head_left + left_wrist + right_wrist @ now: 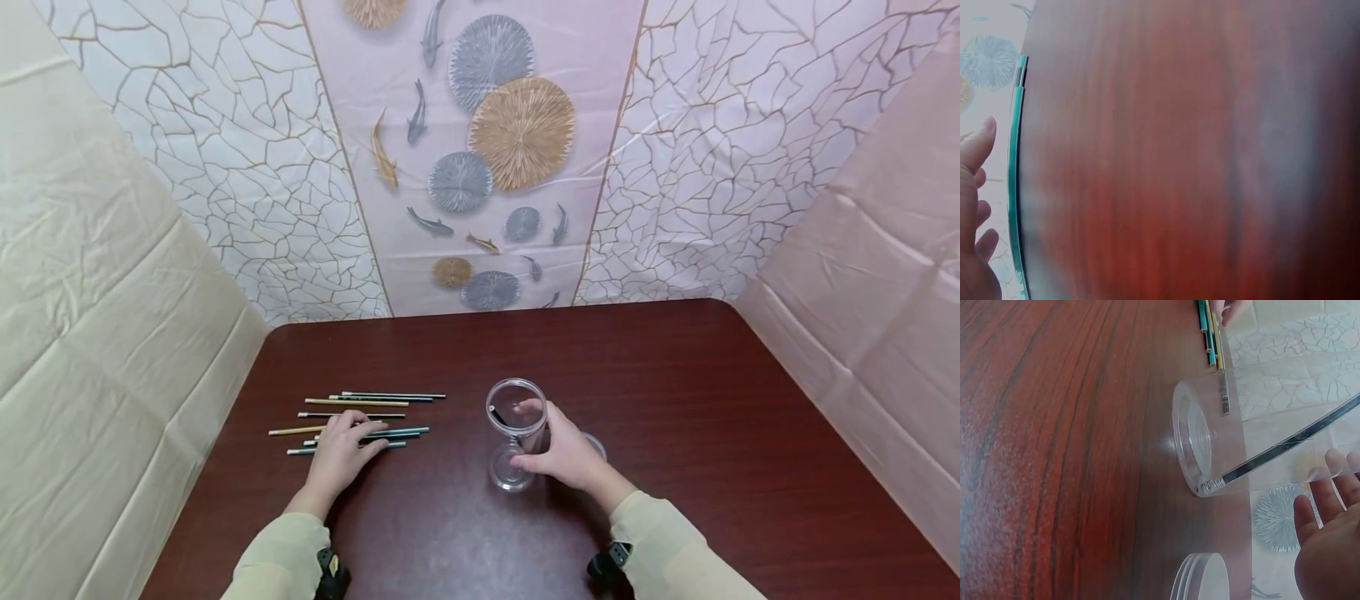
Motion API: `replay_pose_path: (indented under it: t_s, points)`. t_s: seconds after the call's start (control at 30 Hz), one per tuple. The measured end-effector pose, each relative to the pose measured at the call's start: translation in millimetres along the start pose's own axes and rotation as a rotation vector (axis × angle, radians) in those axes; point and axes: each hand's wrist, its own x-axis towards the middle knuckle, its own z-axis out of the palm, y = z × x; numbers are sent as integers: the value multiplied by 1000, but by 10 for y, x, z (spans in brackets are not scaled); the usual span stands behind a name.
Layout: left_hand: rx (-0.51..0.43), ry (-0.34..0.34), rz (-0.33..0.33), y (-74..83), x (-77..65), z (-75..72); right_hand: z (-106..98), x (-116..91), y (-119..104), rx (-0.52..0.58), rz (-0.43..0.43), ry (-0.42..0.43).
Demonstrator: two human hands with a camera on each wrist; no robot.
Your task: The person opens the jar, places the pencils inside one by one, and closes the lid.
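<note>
My right hand point(566, 450) grips the side of a clear plastic jar point(516, 390), fingers and thumb round it. The jar is upright and has no lid on. A single black pencil point(1272, 455) leans inside, its eraser end at the bottom, as the right wrist view shows. Over on the left, my left hand point(342, 454) hovers low above several pencils on the table, its fingers loosely bent. A green pencil point(1015, 169) lies beyond its thumb in the left wrist view. Whether the fingertips touch any pencil is hard to tell.
Gold pencils point(356, 403), black pencils point(401, 395) and green pencils point(412, 430) lie roughly side by side on the dark red-brown table point(637, 358). A clear round lid point(1210, 578) rests right of the jar. Cloth walls point(847, 275) border the table.
</note>
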Motion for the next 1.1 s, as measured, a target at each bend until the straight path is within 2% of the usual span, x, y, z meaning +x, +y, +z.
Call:
replay_pose_path:
  t_s: [0.2,0.47,0.67,0.9,1.1]
  points:
    - [-2,-21,-26,-23,-30,48,-1,-5,-27,7,17,-5]
    - [-6,-42,-103,-54,-74,47,-4,-6,-28,4,-2,2]
    - [18,-65,-97,-31,-59,36,-10,-13,-6,9,-31,3]
    - [46,-124,-66,11,-35,24,-19,-9,-16,5,-13,-2]
    - [23,-128,-61,16,-37,33,-21,-12,-25,0,-28,-4]
